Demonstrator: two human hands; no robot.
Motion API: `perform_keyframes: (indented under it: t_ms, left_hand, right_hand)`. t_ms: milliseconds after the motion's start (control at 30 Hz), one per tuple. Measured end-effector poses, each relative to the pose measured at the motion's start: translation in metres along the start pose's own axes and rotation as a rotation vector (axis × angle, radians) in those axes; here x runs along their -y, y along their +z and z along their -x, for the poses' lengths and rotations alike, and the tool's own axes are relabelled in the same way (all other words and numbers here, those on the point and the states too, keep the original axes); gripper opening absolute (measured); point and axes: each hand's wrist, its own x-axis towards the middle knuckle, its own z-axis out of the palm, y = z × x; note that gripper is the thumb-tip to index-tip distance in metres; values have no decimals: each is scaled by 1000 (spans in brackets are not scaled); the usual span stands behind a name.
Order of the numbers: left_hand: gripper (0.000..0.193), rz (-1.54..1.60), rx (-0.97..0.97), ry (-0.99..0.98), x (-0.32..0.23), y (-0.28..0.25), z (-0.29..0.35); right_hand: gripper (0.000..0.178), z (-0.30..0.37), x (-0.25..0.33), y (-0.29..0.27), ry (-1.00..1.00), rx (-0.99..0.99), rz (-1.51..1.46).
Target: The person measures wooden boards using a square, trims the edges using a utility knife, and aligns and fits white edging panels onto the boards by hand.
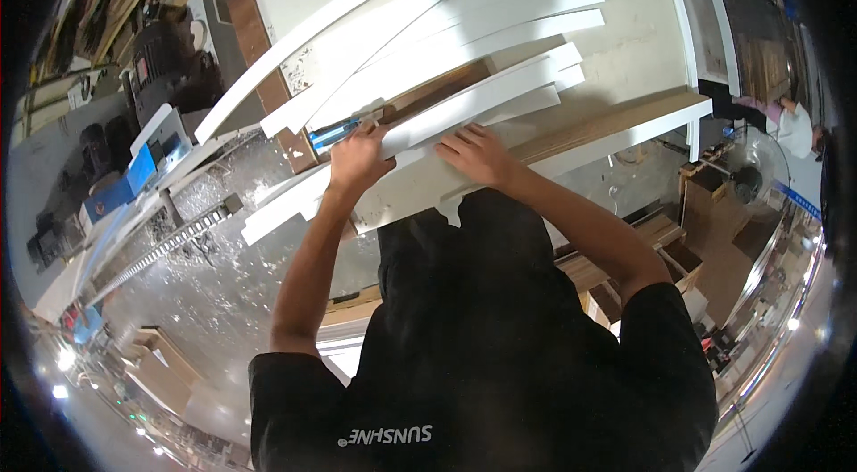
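My left hand is closed round the left end of a long white strip lying at a slant on the workbench. Its thumb points right along the near edge. My right hand lies farther right, fingers apart and fingertips against the near edge of that strip and those beside it. Underneath, another white strip sticks out to the left past my left wrist. Blue-handled tools, their kind unclear, lie just beyond my left hand. Several more white strips are fanned out on the far side.
A cream board covers the bench, with a brown-topped white rail at right. A curved white strip overhangs the left side. Machinery and a slotted metal bar stand left. Another person is far right, near a fan.
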Motion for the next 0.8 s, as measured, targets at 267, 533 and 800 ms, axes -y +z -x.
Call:
perform_keyframes:
  t_ms: [267, 533, 800]
  left_hand:
    - [62, 4, -148, 129, 0, 34, 14]
    - [62, -16, -90, -15, 8, 56, 8]
    - [54, 42, -95, 54, -5, 30, 26]
  right_hand:
    - [81, -44, -16, -55, 83, 147, 128]
    - [56, -56, -44, -59, 7, 199, -2]
    - [54, -39, -42, -70, -34, 98, 55]
